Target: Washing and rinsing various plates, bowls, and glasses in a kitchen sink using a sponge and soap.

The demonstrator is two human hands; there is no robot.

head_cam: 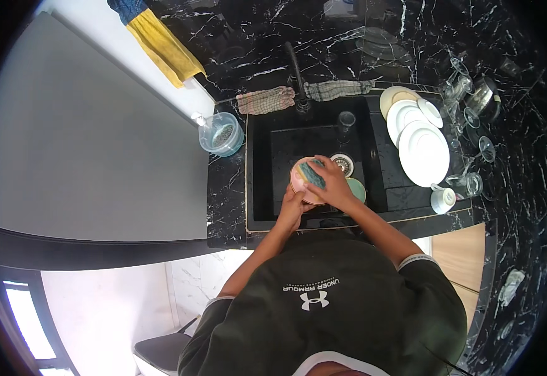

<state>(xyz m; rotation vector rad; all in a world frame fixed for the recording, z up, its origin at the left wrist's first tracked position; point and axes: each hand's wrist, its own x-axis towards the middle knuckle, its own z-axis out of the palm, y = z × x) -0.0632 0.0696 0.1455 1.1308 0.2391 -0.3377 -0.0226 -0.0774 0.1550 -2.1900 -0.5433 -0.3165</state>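
Note:
Over the black sink (pixel 264 188), my left hand (pixel 294 207) grips a small pink saucer (pixel 298 182) by its lower left edge. My right hand (pixel 332 181) holds a yellow-and-green scrubbing sponge (pixel 312 174) against the saucer's face. Below my right wrist, a green saucer (pixel 357 189) lies in the sink, partly covered by the forearm. The metal drain strainer (pixel 342 164) shows just beyond my right hand. Farther back in the basin stands a clear drinking glass (pixel 346 120).
White plates (pixel 424 152) overlap on the right drainboard, with a white cup (pixel 442 199) and several glasses (pixel 487 149) beside them. Behind the sink rises a black faucet (pixel 294 70), flanked by checked cloths (pixel 266 100). A plastic tub (pixel 221 135) holding a scourer stands left, near a large grey panel (pixel 99 141).

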